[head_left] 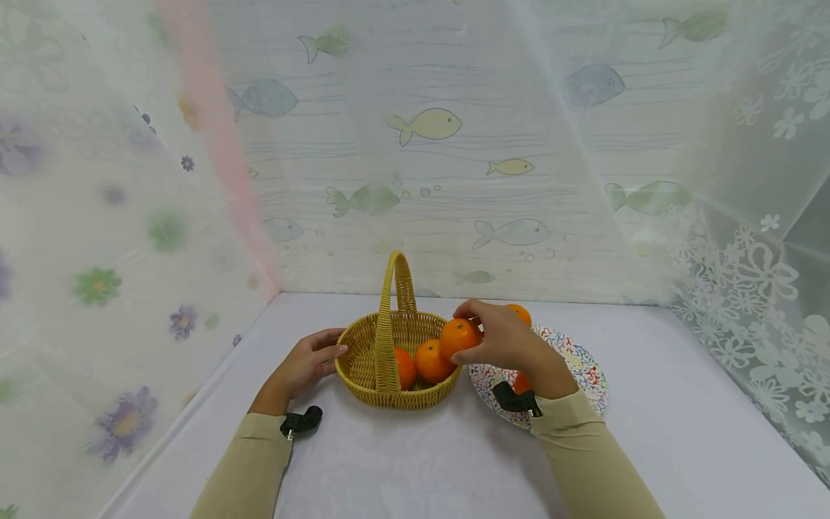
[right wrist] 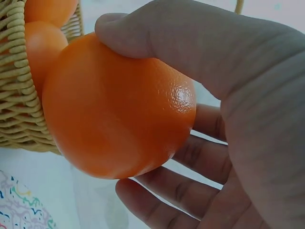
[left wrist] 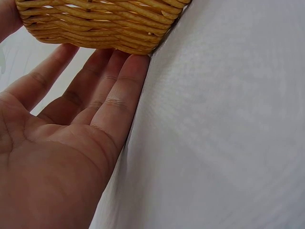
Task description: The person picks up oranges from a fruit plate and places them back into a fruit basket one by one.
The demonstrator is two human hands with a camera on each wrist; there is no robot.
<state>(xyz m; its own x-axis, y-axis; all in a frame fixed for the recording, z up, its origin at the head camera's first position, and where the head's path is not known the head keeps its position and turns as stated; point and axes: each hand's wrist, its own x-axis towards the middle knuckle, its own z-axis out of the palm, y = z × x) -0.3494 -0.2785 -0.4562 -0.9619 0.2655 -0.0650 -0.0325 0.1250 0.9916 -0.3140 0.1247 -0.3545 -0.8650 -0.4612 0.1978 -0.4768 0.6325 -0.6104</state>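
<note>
An orange (head_left: 459, 337) is gripped between the thumb and fingers of my right hand (head_left: 509, 339), at the right rim of a yellow wicker basket (head_left: 402, 398) with a tall handle. In the right wrist view the orange (right wrist: 119, 109) fills the middle, overlapping the basket's side. Two more oranges lie inside the basket; the nearer to the right rim (head_left: 433, 362) shows fully, the other (head_left: 405, 369) is partly behind the handle. My left hand (head_left: 310, 364) rests against the basket's left side, thumb at the rim. Its fingers (left wrist: 116, 95) extend under the woven wall, low by the tabletop.
A round plate (head_left: 586, 367) with a colourful squiggle pattern lies right of the basket, partly under my right forearm. One orange (head_left: 520, 314) shows at its far edge, another (head_left: 522, 382) beside the wrist. A white cloth covers the table (head_left: 402, 461); fish-printed curtains (head_left: 415, 180) hang behind.
</note>
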